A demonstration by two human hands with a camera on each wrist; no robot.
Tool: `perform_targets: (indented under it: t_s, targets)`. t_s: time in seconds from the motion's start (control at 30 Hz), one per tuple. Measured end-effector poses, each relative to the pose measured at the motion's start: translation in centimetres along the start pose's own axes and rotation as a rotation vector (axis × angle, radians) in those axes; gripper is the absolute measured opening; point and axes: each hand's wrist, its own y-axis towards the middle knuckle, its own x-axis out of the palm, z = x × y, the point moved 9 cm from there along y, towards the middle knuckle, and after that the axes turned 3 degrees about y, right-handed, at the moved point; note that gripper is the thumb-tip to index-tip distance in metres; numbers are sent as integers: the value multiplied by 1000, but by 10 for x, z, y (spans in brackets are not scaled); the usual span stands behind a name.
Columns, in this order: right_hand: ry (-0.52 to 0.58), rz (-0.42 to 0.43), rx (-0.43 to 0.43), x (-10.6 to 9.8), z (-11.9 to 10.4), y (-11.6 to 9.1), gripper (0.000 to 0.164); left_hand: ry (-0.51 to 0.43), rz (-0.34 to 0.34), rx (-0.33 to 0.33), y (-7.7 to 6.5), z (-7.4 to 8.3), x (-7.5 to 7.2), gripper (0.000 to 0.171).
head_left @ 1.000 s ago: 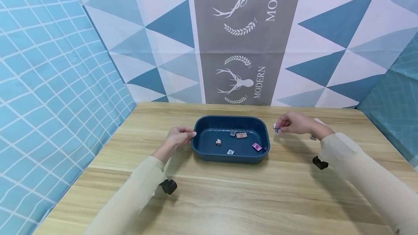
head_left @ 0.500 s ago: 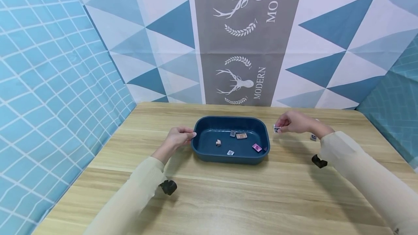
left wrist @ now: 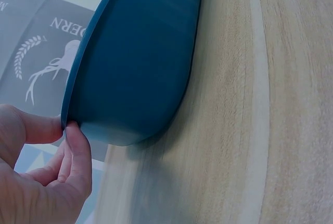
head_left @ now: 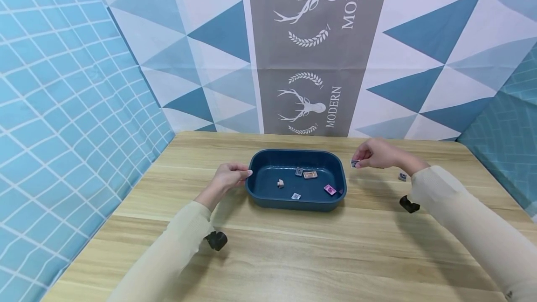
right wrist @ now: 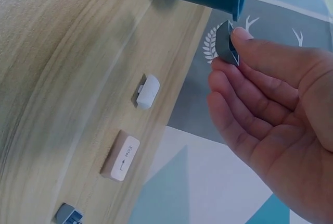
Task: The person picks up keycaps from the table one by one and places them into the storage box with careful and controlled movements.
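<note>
A dark blue rectangular basin (head_left: 295, 203) sits on the wooden table with several keycaps inside, among them a pink keycap (head_left: 330, 189) and a beige wide keycap (head_left: 310, 175). My left hand (head_left: 230, 175) pinches the basin's left rim between thumb and fingers, as the left wrist view also shows. Just off the right rim, my right hand (head_left: 377, 154) holds a dark grey keycap (right wrist: 225, 43) between thumb and fingertips, raised above the table, its hollow underside partly showing in the right wrist view.
On the table below the right hand lie a white keycap (right wrist: 149, 91), a beige Enter keycap (right wrist: 123, 156) and a grey keycap (right wrist: 68, 214). A patterned cloth wall (head_left: 201, 59) stands behind the table's back edge, with a blue grid cloth (head_left: 75, 87) on the left.
My right hand has risen slightly with the grey keycap, and the grey keycap on the table under its wrist shows more fully. My left hand and the basin have stayed put.
</note>
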Motion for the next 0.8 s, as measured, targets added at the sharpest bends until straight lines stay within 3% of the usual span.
perform_targets:
  t_s: [0.8]
  targets:
    - [-11, -8, 5, -4, -22, 1, 10, -6, 4, -6, 0, -1, -1, 23]
